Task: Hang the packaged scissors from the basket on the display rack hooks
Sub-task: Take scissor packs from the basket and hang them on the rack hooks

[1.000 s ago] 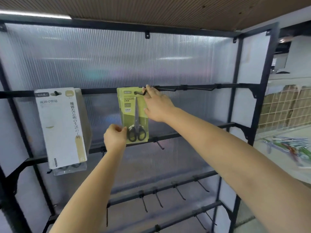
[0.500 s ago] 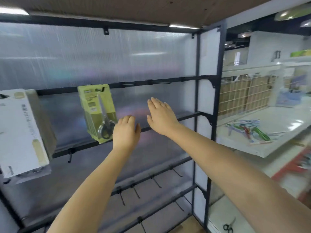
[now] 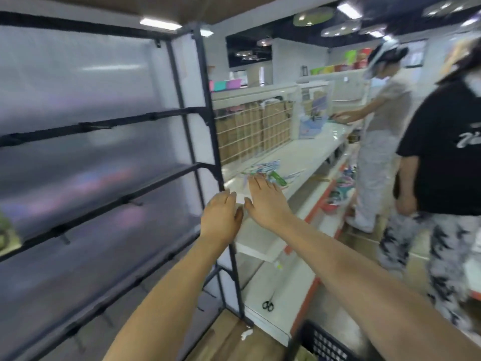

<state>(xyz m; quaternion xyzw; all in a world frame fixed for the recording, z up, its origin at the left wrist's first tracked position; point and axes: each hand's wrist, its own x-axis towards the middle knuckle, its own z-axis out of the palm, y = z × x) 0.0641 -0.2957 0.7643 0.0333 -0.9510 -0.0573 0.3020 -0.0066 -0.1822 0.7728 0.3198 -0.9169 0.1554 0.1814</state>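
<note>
Now both hands are up in front of the black display rack (image 3: 192, 168), and neither grip has hold of anything. On the left hand (image 3: 221, 217) the fingers are loose and a little bent. On the right hand (image 3: 265, 201) they are stretched out flat, and the two hands are just beside each other. At the far left edge, a bit of green pack (image 3: 5, 230) shows on the rack, too blurry to tell more. Low on the near right is a black basket (image 3: 322, 342) with holes in its wall; what is in it cannot be seen. A loose pair of scissors (image 3: 268, 305) with black handles lies on the low white shelf (image 3: 281, 290). Higher up, the white surface (image 3: 307, 157) holds a pile of colourful things (image 3: 268, 170). Two people stand on the far right.
</note>
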